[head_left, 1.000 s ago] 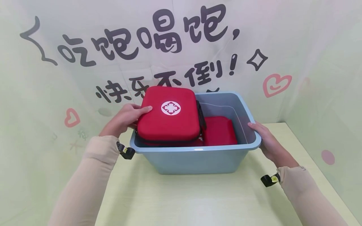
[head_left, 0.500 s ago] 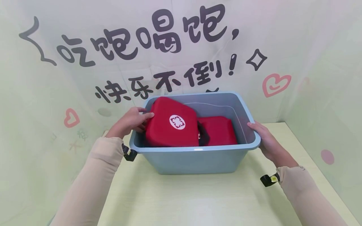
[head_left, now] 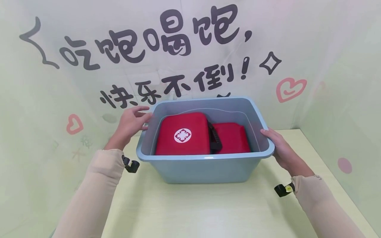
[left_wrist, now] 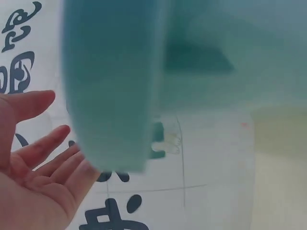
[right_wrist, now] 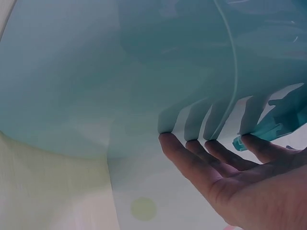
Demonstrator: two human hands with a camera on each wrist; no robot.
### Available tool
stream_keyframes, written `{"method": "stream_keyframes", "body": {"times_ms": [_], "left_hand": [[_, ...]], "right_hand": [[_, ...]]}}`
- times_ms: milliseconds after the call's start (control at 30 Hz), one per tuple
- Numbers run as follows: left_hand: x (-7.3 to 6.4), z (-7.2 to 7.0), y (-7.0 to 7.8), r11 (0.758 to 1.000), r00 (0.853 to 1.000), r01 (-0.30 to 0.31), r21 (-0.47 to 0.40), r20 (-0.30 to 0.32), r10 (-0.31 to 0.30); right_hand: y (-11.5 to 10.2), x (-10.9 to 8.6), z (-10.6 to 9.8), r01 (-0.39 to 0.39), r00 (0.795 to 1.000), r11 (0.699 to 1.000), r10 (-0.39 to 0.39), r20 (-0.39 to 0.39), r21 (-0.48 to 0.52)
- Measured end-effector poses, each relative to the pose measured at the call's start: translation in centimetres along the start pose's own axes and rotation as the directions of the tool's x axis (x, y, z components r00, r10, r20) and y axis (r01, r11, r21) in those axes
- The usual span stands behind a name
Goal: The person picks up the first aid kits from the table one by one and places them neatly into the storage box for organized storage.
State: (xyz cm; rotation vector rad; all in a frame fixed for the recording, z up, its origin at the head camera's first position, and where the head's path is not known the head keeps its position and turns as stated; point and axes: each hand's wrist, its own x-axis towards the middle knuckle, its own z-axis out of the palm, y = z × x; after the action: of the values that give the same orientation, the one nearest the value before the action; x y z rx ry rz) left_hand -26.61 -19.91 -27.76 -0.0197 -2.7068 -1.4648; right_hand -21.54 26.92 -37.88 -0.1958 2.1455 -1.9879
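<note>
In the head view a red first-aid case (head_left: pixel 186 137) with a white cross emblem and a black handle lies inside a light-blue plastic tub (head_left: pixel 208 169). Beside it on the right sits a second red case (head_left: pixel 230 137). My left hand (head_left: pixel 131 122) is at the tub's left rim, thumb and fingers spread and holding nothing; the left wrist view shows the palm (left_wrist: pixel 48 191) next to the blurred rim. My right hand (head_left: pixel 281 147) grips the tub's right rim, thumb on top. Its fingertips (right_wrist: pixel 165 138) press the tub's outer wall from below in the right wrist view.
The tub stands on a pale wooden table (head_left: pixel 208 208) close to the back wall. A printed fabric sheet (head_left: pixel 178 72) with large dark characters and hearts hangs behind. Side sheets (head_left: pixel 342 125) border the table.
The first-aid case has gone down from above the tub's left side into the tub. My left hand has let go of it and drawn back to the left rim; the right hand stays put.
</note>
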Motion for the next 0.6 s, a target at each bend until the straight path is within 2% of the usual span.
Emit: {"method": "stream_keyframes", "body": {"times_ms": [133,300,433,600], "left_hand": [[-0.2,-0.4,-1.0,0.999,0.996,-0.039,-0.011,-0.083,0.038],[-0.4,-0.9,-2.5,0.998,0.985,-0.052,0.03,-0.162,0.056],[-0.2,-1.3,-3.8,0.994,0.972,-0.072,0.087,-0.218,0.09],[0.0,-1.8,-5.3,0.981,0.956,-0.098,0.17,-0.259,0.14]], "right_hand": [[-0.1,-0.1,-0.2,-0.005,1.0,1.0,0.005,-0.003,-0.002],[-0.4,-0.2,-0.6,-0.006,1.0,1.0,0.006,-0.008,-0.027],[-0.7,-0.1,-1.0,0.011,0.999,0.993,-0.017,-0.044,-0.12],[-1.4,0.0,-1.9,0.06,0.992,0.967,-0.085,-0.091,-0.247]]}}
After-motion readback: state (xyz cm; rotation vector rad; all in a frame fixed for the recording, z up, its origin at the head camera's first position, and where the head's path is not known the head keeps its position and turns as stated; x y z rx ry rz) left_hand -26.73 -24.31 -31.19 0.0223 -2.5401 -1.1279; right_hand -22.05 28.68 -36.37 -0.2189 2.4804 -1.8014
